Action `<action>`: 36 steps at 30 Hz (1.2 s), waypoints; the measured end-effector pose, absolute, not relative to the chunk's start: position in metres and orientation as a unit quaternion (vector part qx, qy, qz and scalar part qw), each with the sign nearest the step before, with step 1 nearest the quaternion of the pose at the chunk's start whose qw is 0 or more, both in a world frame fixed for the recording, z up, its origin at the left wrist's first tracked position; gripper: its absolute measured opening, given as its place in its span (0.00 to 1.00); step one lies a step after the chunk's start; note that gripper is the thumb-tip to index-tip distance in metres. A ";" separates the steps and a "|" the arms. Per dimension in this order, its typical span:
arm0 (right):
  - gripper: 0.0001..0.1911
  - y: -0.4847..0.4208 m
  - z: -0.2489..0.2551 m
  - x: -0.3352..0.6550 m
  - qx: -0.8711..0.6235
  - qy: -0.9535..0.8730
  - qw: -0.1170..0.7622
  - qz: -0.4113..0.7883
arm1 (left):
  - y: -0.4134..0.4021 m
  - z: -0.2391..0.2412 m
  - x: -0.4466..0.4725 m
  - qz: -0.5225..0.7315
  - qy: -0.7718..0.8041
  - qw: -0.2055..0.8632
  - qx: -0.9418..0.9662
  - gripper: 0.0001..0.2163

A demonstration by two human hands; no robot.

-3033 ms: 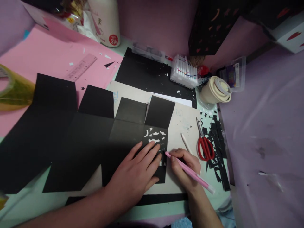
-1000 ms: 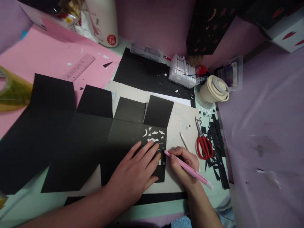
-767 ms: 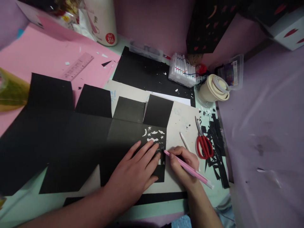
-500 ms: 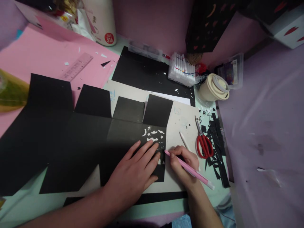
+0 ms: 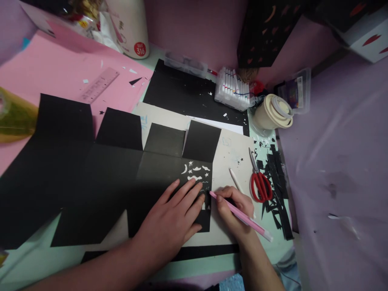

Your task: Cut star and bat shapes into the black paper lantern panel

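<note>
My left hand (image 5: pixel 176 212) lies flat with fingers spread on a large black card sheet (image 5: pixel 75 173) that has flaps along its edges. Just beyond its fingertips are white-looking cut-outs (image 5: pixel 196 169) in the card: a moon, stars, clouds and wavy lines. Partly under the fingers are more openings. My right hand (image 5: pixel 235 206) pinches a slim pink pen-shaped craft knife (image 5: pixel 242 214), its tip at the card's right edge; the blade is too small to make out. A white pen-like stick (image 5: pixel 235 180) lies just beyond that hand, on the pale board (image 5: pixel 227 157) beneath.
Red-handled scissors (image 5: pixel 260 186) lie right of my right hand, beside black paper scraps (image 5: pixel 277 190). Behind stand a lidded cup (image 5: pixel 269 115), a box of markers (image 5: pixel 233 91) and a white bottle (image 5: pixel 129 28). A ruler (image 5: pixel 100 85) and yellow tape roll (image 5: pixel 18 115) are at left.
</note>
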State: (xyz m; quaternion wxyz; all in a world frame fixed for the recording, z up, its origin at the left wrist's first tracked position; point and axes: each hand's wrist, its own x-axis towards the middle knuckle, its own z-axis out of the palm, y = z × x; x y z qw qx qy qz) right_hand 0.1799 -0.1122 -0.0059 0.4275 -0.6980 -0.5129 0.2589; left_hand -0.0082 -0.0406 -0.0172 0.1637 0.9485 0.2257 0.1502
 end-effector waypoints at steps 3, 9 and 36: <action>0.04 -0.112 -0.007 0.180 -0.698 -0.514 0.424 0.262 | -0.040 -0.018 -0.008 0.148 0.226 0.165 0.949 0.22; 0.06 -0.114 -0.008 0.180 -0.698 -0.514 0.430 0.253 | -0.041 -0.018 -0.008 0.139 0.226 0.165 0.950 0.23; 0.04 -0.114 -0.001 0.159 -0.780 -0.381 0.462 0.181 | -0.040 -0.020 -0.009 0.161 0.222 0.177 0.945 0.21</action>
